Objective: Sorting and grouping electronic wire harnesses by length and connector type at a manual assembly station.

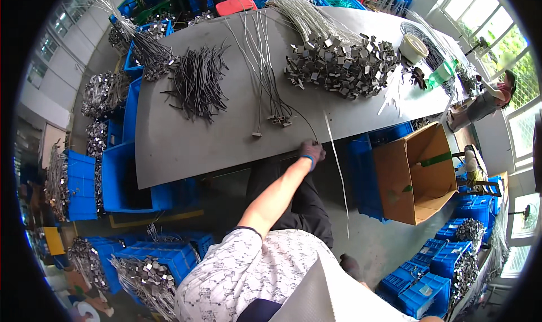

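At the table's front edge, my left hand (312, 151) wears a grey glove. Its fingers are closed around the end of a dark cable (306, 117) that curves back to a small bunch of cables with metal blocks (280, 119). My right hand (351, 266), in a dark glove, hangs low beside my body; its fingers are too unclear to read. To the right of my left hand, a thin white strip (337, 164) runs over the table edge and dangles down. Further left lies a pile of dark cables (199, 82).
On the grey table (186, 147), a heap of metal-ended cables (344, 65) lies at the back right, near a cream tub (414, 48) and a green bottle (440, 74). An open cardboard box (395, 181) stands to the right. Blue crates (82, 183) line both sides. Another person (485, 101) is far right.
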`<act>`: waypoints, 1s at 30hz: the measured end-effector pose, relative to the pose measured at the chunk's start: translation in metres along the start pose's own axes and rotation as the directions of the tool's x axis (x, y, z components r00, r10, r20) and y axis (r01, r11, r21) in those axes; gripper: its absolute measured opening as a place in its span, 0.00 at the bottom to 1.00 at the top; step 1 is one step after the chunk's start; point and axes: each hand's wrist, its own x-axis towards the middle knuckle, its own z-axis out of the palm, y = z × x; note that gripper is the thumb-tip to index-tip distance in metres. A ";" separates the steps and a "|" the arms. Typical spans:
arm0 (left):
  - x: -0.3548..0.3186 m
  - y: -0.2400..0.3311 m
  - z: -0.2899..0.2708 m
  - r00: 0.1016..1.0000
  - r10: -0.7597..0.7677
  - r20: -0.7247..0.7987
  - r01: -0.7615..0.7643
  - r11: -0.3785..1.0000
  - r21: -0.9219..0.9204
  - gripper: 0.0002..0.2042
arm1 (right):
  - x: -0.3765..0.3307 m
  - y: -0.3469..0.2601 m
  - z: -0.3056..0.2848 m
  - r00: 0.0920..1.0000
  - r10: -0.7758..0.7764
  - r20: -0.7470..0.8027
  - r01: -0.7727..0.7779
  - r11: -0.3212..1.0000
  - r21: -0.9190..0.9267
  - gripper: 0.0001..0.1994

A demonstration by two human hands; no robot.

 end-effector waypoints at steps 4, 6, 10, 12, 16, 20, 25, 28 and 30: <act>-0.025 -0.037 0.057 0.996 -0.026 -0.082 0.017 0.995 -0.103 0.02 | -0.028 -0.006 0.009 0.995 -0.017 0.097 0.022 0.999 -0.050 0.19; -0.057 0.009 0.081 0.998 0.033 -0.044 -0.039 0.989 -0.145 0.04 | -0.032 0.000 0.016 0.992 0.021 0.121 -0.013 0.998 -0.062 0.19; -0.054 0.117 0.070 0.914 0.386 -0.125 -0.401 0.907 -0.132 0.06 | 0.000 0.022 0.032 0.984 0.026 0.176 0.001 0.989 -0.150 0.18; -0.053 0.176 0.053 0.830 0.523 -0.193 -0.549 0.827 -0.120 0.07 | 0.032 0.044 0.044 0.984 0.012 0.176 0.023 0.980 -0.198 0.17; -0.044 0.226 0.031 0.645 0.721 -0.254 -0.737 0.674 0.042 0.08 | 0.054 0.060 0.043 0.978 0.028 0.207 0.040 0.947 -0.318 0.17; -0.034 0.215 0.001 0.694 0.684 -0.225 -0.692 0.720 0.055 0.06 | 0.064 0.048 0.033 0.980 -0.004 0.199 0.073 0.938 -0.340 0.16; -0.016 0.177 -0.031 0.941 0.337 0.034 -0.339 0.932 0.132 0.09 | 0.080 0.022 0.013 0.973 -0.231 0.018 0.232 0.968 -0.094 0.15; -0.018 0.121 -0.039 0.930 0.345 0.124 -0.367 0.862 0.349 0.11 | 0.127 -0.060 -0.031 0.843 -0.453 -0.290 0.477 0.879 0.015 0.13; -0.049 0.092 -0.015 0.934 0.317 0.165 -0.358 0.831 0.425 0.12 | 0.125 -0.159 -0.096 0.717 -0.493 -0.493 0.652 0.724 0.225 0.14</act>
